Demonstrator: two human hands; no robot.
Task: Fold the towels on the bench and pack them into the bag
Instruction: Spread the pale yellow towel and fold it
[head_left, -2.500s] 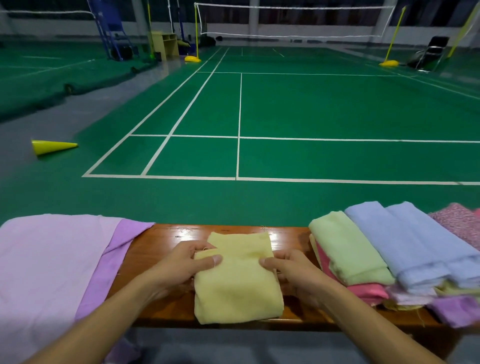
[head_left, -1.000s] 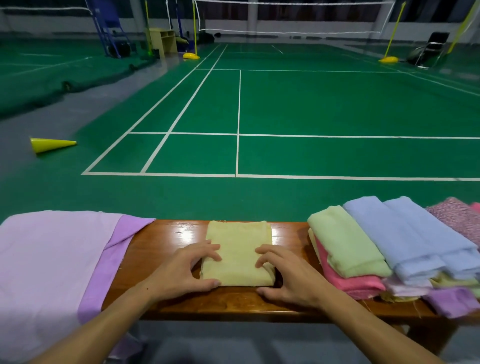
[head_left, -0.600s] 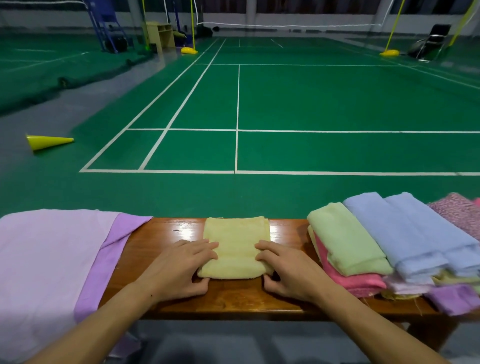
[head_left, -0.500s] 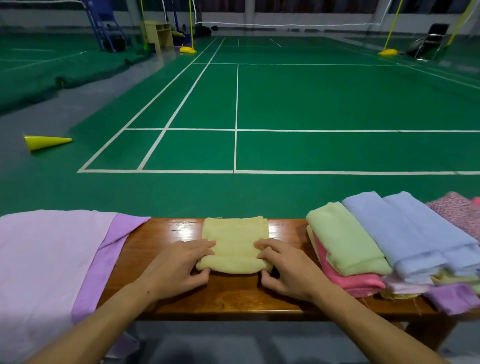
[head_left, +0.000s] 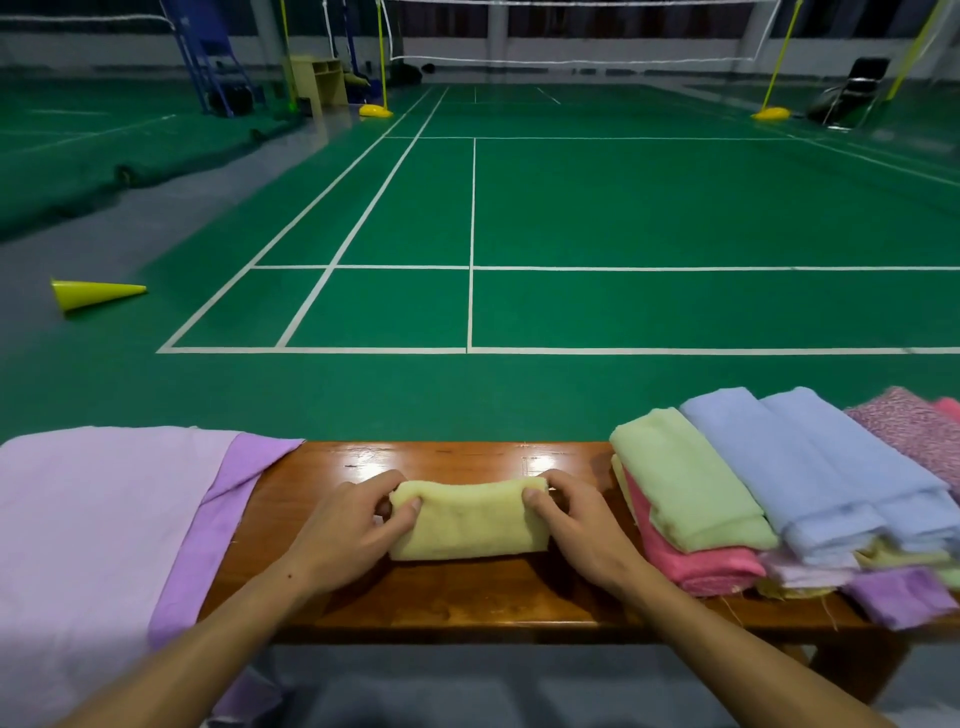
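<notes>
Now the left hand (head_left: 347, 525) and right hand (head_left: 576, 519) each grip an end of the folded yellow towel (head_left: 470, 525) on the desk (head_left: 457, 597)

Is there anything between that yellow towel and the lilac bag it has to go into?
Nothing visible. Both hands, left hand and right hand, already grip the yellow towel. Only bare bench lies between it and the lilac bag at the left. The bag's opening isn't clearly visible.

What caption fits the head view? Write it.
Both hands, left hand and right hand, grip a folded yellow towel on the bench.
</notes>
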